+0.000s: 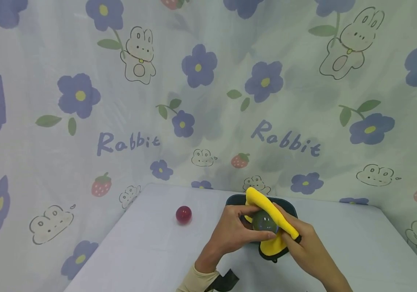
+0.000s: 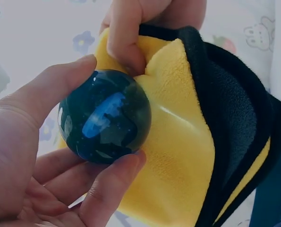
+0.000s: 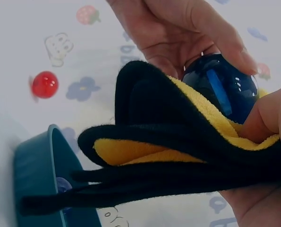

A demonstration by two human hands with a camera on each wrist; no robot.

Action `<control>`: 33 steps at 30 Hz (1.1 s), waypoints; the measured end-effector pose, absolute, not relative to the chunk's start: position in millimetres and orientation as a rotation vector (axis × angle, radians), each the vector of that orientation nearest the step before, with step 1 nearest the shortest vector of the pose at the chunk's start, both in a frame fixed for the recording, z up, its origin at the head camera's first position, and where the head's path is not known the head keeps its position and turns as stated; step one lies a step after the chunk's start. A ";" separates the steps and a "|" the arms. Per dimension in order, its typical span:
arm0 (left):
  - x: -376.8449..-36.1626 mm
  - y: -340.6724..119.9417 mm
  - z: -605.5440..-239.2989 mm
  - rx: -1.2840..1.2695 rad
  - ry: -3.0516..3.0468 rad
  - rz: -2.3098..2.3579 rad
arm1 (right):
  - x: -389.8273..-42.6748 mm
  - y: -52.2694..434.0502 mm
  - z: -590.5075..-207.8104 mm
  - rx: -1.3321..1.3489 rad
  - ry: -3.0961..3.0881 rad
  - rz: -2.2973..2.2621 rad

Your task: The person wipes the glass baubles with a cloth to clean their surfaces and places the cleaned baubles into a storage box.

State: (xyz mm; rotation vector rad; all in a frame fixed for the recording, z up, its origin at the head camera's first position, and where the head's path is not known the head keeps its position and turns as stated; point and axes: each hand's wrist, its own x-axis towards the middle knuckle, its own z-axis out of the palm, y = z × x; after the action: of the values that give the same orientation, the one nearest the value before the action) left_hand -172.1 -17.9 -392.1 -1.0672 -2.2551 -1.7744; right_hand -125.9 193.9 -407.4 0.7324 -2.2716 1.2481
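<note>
While L hand (image 1: 235, 231) cups ball (image 1: 264, 222), R hand (image 1: 303, 239) pinches cloth (image 1: 270, 213).

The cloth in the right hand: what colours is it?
The cloth is yellow with a black side and edging, clearest in the left wrist view.

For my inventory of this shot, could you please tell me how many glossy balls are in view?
2. A dark blue ball is held in the left hand against the yellow cloth; a red ball lies on the table. The teal bowl may hide more.
</note>
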 end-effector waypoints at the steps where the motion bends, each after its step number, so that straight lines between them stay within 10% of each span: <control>1: -171.9 -17.9 -391.7 -1.070 -2.253 -1.782 | -126.1 194.1 -407.4 0.731 -2.275 1.270; 33: -171.8 -5.9 -398.6 -0.860 -2.069 -2.055 | -129.6 194.7 -408.4 0.540 -2.364 1.492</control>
State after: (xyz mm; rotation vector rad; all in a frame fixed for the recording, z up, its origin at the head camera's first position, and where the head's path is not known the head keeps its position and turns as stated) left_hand -171.8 -5.9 -398.6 -0.8596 -2.0691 -2.0553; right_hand -129.6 194.7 -408.4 0.5400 -2.3638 1.4922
